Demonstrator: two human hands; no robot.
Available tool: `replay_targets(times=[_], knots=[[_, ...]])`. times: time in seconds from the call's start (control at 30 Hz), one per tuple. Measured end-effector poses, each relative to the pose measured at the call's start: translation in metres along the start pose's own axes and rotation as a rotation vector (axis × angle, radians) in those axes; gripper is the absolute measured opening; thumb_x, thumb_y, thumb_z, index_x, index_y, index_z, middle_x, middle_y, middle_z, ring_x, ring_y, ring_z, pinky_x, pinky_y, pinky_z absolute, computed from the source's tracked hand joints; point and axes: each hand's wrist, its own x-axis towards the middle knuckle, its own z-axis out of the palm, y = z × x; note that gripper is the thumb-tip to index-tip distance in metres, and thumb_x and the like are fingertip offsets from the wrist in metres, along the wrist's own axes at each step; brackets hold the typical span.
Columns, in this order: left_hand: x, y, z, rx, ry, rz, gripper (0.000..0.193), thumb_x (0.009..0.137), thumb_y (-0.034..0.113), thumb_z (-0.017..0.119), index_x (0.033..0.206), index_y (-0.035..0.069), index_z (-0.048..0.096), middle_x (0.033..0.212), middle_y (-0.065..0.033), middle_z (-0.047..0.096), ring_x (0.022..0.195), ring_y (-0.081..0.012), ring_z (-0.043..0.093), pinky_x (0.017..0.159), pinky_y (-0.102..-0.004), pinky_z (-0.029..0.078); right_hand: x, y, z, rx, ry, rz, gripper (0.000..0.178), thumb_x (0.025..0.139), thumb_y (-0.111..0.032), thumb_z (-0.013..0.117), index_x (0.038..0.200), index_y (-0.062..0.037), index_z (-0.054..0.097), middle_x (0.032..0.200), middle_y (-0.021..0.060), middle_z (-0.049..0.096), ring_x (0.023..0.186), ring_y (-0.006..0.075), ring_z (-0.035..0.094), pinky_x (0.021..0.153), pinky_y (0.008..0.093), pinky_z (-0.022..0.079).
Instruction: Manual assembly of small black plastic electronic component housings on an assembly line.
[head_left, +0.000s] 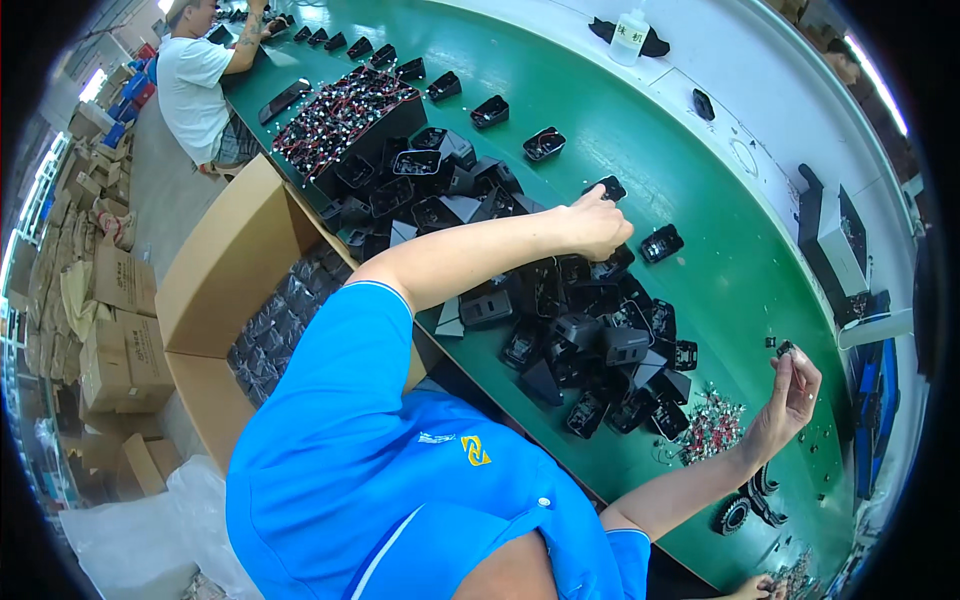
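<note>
My left hand (596, 228) reaches over the heap and grips the edge of an open black plastic housing (612, 187) on the green table. Its fingers are partly hidden behind the back of the hand. Off to the right, my right hand (790, 400) is raised above the table and pinches a small black part (785, 348) between thumb and fingertips. A heap of black plastic housings (575, 330) lies below my left hand. Another open housing (661, 243) stands apart, to the right of the gripped one. Near my right forearm is a pile of small wired components (712, 425) with red and white leads.
A row of housings (490, 111) runs along the table (690, 170) toward a co-worker (195, 85). A box of wired parts (345, 120) stands behind the heap; an open carton (225, 260) sits at left. A white bottle (628, 38) stands far back. Another person's hand (760, 588) shows at lower right.
</note>
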Motion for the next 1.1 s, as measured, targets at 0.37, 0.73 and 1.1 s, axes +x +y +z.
replay_targets(times=[0.37, 0.73, 1.1], knots=[[0.005, 0.018, -0.027, -0.671, 0.394, -0.166, 0.027, 0.084, -0.001, 0.059, 0.108, 0.003, 0.071, 0.096, -0.0092, 0.074, 0.08, -0.022, 0.069, 0.072, -0.0352, 0.054, 0.004, -0.021, 0.043, 0.068, 0.022, -0.082, 0.019, 0.087, 0.001, 0.072, 0.101, -0.0101, 0.066, 0.117, 0.0165, 0.072, 0.09, 0.0183, 0.07, 0.079, 0.0235, 0.054], [-0.058, 0.107, -0.065, -2.304, 0.05, -0.091, 0.027, 0.103, 0.017, 0.049, 0.124, 0.001, 0.057, 0.098, -0.0189, 0.068, 0.073, -0.0176, 0.065, 0.057, -0.0209, 0.051, 0.001, -0.018, 0.056, 0.32, -0.093, -0.05, 0.019, 0.086, 0.005, 0.068, 0.103, -0.0045, 0.066, 0.11, 0.012, 0.071, 0.097, 0.0189, 0.066, 0.087, 0.0294, 0.051], [-0.066, 0.108, -0.034, -2.652, 0.026, -0.171, 0.035, 0.106, 0.026, 0.043, 0.129, 0.002, 0.055, 0.1, -0.0174, 0.067, 0.064, -0.0135, 0.058, 0.05, -0.0202, 0.044, -0.009, -0.019, 0.076, 0.27, -0.239, -0.08, 0.016, 0.084, 0.007, 0.07, 0.098, -0.0017, 0.069, 0.104, 0.0101, 0.071, 0.093, 0.0186, 0.066, 0.086, 0.029, 0.051]])
